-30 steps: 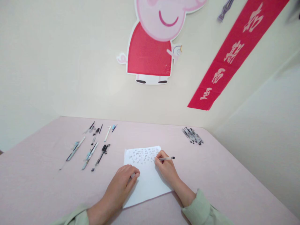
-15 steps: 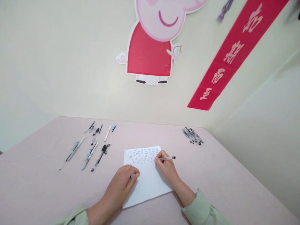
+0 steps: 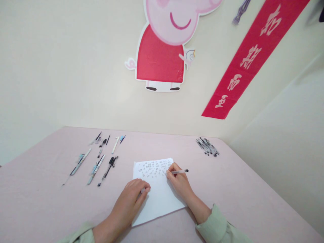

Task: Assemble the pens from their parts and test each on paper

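Observation:
A sheet of white paper (image 3: 157, 202) lies on the pink-covered table, its upper part filled with rows of small dark handwriting. My right hand (image 3: 179, 180) grips a pen (image 3: 180, 171) with a clear barrel and a black end. The pen's tip, partly hidden by my fingers, is at the writing near the sheet's right side. On the left edge of the paper rests my left hand (image 3: 133, 199), fingers curled. A small pale piece, which looks like a pen cap (image 3: 142, 190), shows between its thumb and forefinger; most of it is hidden.
Several pens and pen parts lie in groups on the left, among them a patterned pen (image 3: 96, 169) and a black pen (image 3: 108, 171). A pile of clear pens (image 3: 207, 146) sits at the back right. Behind the table (image 3: 227, 202) stands a wall with a pig cutout (image 3: 160, 62) and a red banner (image 3: 243, 72).
The whole view has shifted very slightly. Both hands keep their places on the paper, and the pen stays in my right hand at nearly the same spot.

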The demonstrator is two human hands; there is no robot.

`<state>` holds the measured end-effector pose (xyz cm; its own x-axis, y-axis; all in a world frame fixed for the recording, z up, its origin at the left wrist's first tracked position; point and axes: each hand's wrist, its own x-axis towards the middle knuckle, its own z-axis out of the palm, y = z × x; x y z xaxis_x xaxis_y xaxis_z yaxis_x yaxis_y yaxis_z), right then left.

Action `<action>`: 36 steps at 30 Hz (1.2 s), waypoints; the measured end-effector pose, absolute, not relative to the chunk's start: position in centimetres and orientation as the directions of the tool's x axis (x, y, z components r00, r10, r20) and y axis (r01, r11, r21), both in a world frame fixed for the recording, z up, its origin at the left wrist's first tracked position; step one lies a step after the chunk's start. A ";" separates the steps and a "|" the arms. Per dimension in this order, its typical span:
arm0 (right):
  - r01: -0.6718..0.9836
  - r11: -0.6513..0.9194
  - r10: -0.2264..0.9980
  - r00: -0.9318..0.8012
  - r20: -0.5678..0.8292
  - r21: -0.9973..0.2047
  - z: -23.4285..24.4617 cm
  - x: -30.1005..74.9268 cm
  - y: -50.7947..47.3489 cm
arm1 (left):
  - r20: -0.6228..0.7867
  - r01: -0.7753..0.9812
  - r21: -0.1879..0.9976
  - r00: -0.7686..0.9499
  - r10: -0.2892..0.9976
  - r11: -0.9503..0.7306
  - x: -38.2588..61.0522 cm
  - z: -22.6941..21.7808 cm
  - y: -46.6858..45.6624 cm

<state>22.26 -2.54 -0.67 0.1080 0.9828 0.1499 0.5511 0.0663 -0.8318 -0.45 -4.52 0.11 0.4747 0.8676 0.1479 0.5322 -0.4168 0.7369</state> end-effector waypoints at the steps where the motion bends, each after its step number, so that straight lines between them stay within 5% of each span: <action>1: 0.549 0.068 0.982 0.110 0.153 -0.833 -0.7 22.3 -2.5 | 0.149 0.531 0.737 0.476 0.867 -0.418 -0.5 0.0 -4.5; 36: 0.563 0.072 0.976 0.129 0.174 -0.824 -0.2 22.1 -2.7 | 0.134 0.542 0.730 0.483 0.865 -0.416 -0.5 0.5 -4.6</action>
<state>22.07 -2.66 -0.25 0.1291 0.9763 0.1739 0.5625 0.0723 -0.8236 -0.54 -4.64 0.45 0.4829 0.8653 0.1344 0.5420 -0.4159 0.7303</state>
